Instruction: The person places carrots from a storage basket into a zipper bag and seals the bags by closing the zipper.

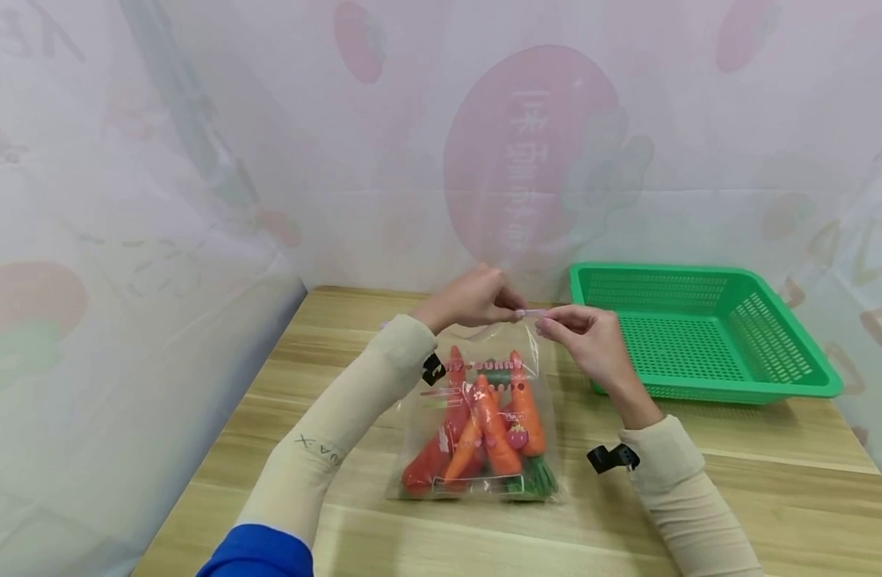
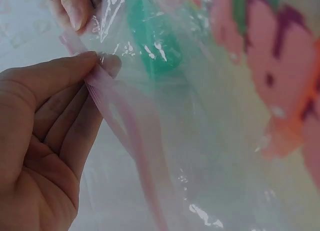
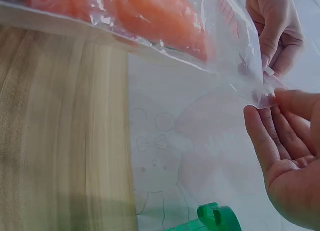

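A clear zip bag (image 1: pixel 484 417) stands on a pale wooden tabletop (image 1: pixel 772 497), held upright by its top edge. Printed lettering runs across the bag's front, but it is too small and blurred to read. Inside the bag lie several orange carrots (image 1: pixel 494 429) with green tops at the bottom. The left hand (image 1: pixel 473 298) pinches the pink zip strip (image 1: pixel 530 312) at the bag's mouth between thumb and fingertips; the right hand (image 1: pixel 588 340) pinches the same strip just beside it. To the right on the tabletop, apart from the bag, sits a green perforated plastic basket (image 1: pixel 707 332). A pale printed curtain (image 1: pixel 195 160) hangs behind.
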A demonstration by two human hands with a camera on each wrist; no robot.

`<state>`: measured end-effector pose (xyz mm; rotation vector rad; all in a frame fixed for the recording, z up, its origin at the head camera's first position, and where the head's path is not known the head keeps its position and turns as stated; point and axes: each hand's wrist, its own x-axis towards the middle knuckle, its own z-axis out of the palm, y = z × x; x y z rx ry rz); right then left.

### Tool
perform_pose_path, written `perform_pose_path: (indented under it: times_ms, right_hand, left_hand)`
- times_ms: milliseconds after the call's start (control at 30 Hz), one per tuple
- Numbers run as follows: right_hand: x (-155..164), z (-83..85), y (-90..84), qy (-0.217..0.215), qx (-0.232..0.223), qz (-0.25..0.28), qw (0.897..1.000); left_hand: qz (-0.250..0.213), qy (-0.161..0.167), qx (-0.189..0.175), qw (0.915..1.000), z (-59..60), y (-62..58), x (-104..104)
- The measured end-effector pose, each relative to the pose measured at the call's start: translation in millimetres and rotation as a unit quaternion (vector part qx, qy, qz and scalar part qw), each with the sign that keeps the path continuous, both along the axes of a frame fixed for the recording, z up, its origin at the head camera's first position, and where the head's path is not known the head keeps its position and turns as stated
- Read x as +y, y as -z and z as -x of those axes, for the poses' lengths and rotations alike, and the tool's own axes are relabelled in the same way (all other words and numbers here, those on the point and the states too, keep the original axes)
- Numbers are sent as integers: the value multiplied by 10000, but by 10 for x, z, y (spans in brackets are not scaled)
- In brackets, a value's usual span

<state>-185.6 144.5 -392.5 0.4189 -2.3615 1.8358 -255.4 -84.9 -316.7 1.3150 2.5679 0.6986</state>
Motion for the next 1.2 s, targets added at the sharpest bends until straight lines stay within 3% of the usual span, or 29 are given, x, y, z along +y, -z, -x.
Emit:
perform_pose_path:
  times_ms: [200,533,933,1200]
  right_hand:
    - [-42,53,-18,-136,362,-11,9993]
    - [-78,70,-40,-18,481,299,9984]
    - [-18,56,-83,150,240,513,9983]
    - [14,82,-51,-84,-79,710,9974]
  left_hand:
    - [-126,-14,-295,9995,20,-20,-54]
    - [-105,-51,-202,9997,5,-36,-79]
    - [3,-58,-490,9988,41,-75,-340]
    - [188,-207,-538,9982,66,-75,-358]
